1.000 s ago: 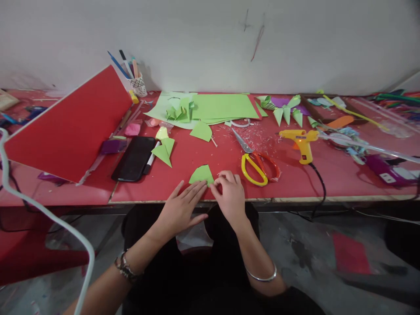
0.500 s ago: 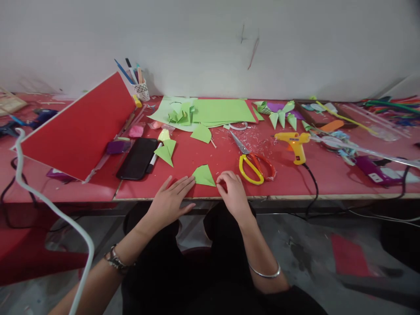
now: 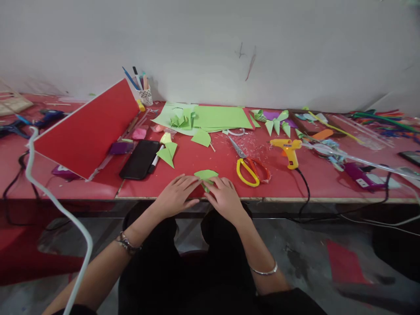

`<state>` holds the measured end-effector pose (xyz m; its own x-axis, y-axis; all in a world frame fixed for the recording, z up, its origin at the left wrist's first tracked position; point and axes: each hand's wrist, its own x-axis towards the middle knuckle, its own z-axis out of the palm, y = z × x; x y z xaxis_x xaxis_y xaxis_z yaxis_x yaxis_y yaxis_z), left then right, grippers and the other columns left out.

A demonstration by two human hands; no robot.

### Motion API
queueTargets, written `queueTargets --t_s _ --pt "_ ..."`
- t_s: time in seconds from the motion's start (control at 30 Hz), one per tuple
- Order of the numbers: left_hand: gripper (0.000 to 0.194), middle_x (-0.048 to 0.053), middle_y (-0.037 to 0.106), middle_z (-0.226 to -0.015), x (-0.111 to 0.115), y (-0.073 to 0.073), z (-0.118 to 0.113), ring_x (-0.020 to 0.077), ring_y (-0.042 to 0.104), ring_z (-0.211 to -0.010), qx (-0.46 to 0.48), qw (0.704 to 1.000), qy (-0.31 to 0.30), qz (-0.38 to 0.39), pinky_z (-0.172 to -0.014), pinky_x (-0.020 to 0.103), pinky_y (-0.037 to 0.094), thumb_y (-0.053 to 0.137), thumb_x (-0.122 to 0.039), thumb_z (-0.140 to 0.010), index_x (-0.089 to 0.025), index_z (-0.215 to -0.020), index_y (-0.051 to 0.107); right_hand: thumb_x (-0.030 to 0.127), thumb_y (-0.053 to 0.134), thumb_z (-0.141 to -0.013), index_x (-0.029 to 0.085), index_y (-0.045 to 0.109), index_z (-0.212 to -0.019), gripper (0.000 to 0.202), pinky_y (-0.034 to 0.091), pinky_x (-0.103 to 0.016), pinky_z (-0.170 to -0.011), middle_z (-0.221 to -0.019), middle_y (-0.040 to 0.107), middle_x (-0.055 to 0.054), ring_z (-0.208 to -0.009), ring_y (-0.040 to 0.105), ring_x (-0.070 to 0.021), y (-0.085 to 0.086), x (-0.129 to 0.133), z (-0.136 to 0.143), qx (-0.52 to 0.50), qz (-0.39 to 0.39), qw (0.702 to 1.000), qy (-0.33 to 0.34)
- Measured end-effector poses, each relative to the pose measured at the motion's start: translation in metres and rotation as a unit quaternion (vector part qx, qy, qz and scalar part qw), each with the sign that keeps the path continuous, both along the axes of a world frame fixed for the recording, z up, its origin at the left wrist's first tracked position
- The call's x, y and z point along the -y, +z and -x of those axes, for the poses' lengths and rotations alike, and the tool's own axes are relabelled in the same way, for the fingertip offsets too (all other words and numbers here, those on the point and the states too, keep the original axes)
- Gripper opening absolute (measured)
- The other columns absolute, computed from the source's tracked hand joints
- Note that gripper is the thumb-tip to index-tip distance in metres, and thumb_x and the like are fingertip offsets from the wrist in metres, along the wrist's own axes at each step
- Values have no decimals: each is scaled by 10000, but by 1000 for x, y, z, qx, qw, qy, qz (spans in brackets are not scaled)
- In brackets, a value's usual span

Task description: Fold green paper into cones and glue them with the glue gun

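A small piece of green paper (image 3: pixel 206 173) with a curved far edge lies near the front edge of the red table. My left hand (image 3: pixel 177 192) rests flat with fingers stretched, its fingertips on the paper's left side and the thumb held apart. From the right, my right hand (image 3: pixel 225 197) has its fingers and thumb on the paper, covering much of its near part. Scissors (image 3: pixel 251 171) with yellow and red handles lie to the right of this hand. Beyond the paper are a green quarter-round piece (image 3: pixel 201 138) and a folded green piece (image 3: pixel 167 154).
A black phone (image 3: pixel 140 159) and a marker (image 3: pixel 156 159) lie at left, beside a leaning red board (image 3: pixel 88 129). Green sheets (image 3: pixel 223 117) and a pen cup (image 3: pixel 145 97) stand along the wall. A yellow glue gun (image 3: pixel 289 151) with its cord sits at right.
My right hand has moved left onto the green paper. The paper now shows a curved edge at the far side, its near part hidden by my fingers. The view has shifted slightly.
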<state>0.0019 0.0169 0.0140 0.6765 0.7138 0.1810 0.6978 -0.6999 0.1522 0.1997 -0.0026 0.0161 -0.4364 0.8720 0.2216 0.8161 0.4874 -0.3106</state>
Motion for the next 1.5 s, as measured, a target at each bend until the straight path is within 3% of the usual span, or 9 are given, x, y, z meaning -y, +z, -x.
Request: queueTargets --t_s 0.1,0.27,0.43,0.53,0.73,0.9,1.13,1.4,1.5 --pt "507 65 432 -1340 1 -2 -3 189 388 -1227 2 999 12 36 -1048 386 269 361 -449 -881 -191 -1318 348 369 474 -839 204 522 -1185 387 337 -429 -889 -1038 567 -101 -969 487 -235 6 4 3 17 11 1000 -3" --pt "380 36 452 -1329 -10 5 1 177 411 -1214 13 997 0 74 -1008 369 324 338 -312 -908 -229 -1266 434 381 582 -767 257 482 -1234 493 305 -421 -960 -1318 425 -67 -1168 364 -255 2 -1 -12 17 22 998 52" --pt "365 30 463 -1321 -27 4 -1 172 431 -1192 40 995 -54 72 -997 361 331 381 -287 -895 -241 -1249 456 362 550 -797 293 463 -1256 472 304 -425 -980 -1356 409 -23 -1197 349 -242 -7 -9 -24 31 19 996 77" --pt "400 23 449 -1333 -33 -1 -3 184 417 -1203 42 993 -71 83 -1012 395 304 424 -318 -877 -264 -1273 424 382 534 -809 301 490 -1230 431 321 -428 -962 -1328 447 -24 -1167 387 -231 -7 -12 -27 2 26 995 92" --pt "369 32 437 -1337 -37 -4 -3 196 427 -1190 83 989 -78 98 -988 390 326 482 -326 -838 -274 -1203 504 356 546 -810 263 581 -1115 320 395 -371 -867 -1147 582 -34 -990 495 -196 -8 -19 -32 -74 49 986 143" --pt "383 14 514 -1274 -35 -2 0 168 425 -1202 78 984 -101 125 -1025 388 272 418 -316 -867 -275 -1247 453 310 535 -823 219 621 -1037 249 417 -342 -818 -1052 615 -50 -921 514 -180 -13 -15 -33 -105 25 984 142" --pt "393 -3 489 -1300 -33 -2 1 146 377 -1243 63 984 -109 125 -1032 366 249 369 -311 -888 -281 -1278 412 312 491 -852 214 659 -866 196 416 -317 -789 -963 638 -41 -861 543 -153 -9 -21 -31 -160 41 978 128" --pt "398 -7 471 -1316 -33 0 -1 139 373 -1244 60 984 -103 131 -1034 349 245 354 -336 -892 -281 -1283 406 448 611 -734 228 605 -1052 387 393 -349 -882 -1099 576 -57 -1003 501 -189 -3 -27 -38 -100 89 974 182" --pt "413 1 456 -1329 -31 0 -1 141 348 -1261 49 986 -106 121 -1046 350 221 335 -317 -897 -277 -1306 377 388 582 -778 229 620 -1022 294 398 -338 -874 -1080 584 -48 -986 505 -173 -3 -26 -38 -106 85 975 173"
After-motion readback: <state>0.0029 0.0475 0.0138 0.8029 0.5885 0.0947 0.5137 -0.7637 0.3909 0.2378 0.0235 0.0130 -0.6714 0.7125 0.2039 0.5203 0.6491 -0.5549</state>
